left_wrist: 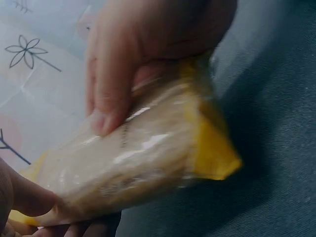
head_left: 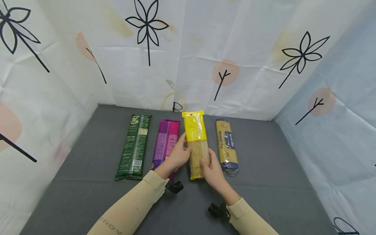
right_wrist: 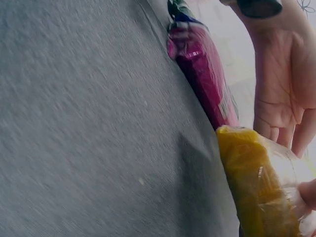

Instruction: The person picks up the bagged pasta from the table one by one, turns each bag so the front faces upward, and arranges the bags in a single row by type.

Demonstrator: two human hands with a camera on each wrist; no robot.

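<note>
Both hands hold a yellow pack of spaghetti [head_left: 196, 145], its clear lower part showing the pale strands. My left hand [head_left: 178, 153] grips its left side around the middle, thumb on the front. On the right side, lower down, my right hand [head_left: 212, 169] grips it with the thumb over the front. In the left wrist view the spaghetti pack [left_wrist: 148, 143] is tilted between the two hands, with its yellow end toward the grey cloth. The right wrist view shows the pack's yellow end [right_wrist: 247, 168] close over the cloth, casting a shadow.
A green pack [head_left: 134, 147] and a purple-pink pack [head_left: 167, 140] lie to the left, the latter partly behind the left arm. Right of the hands lies a spaghetti pack with a blue label [head_left: 226, 143]. Patterned white curtains [head_left: 194, 42] surround the grey table [head_left: 264, 163].
</note>
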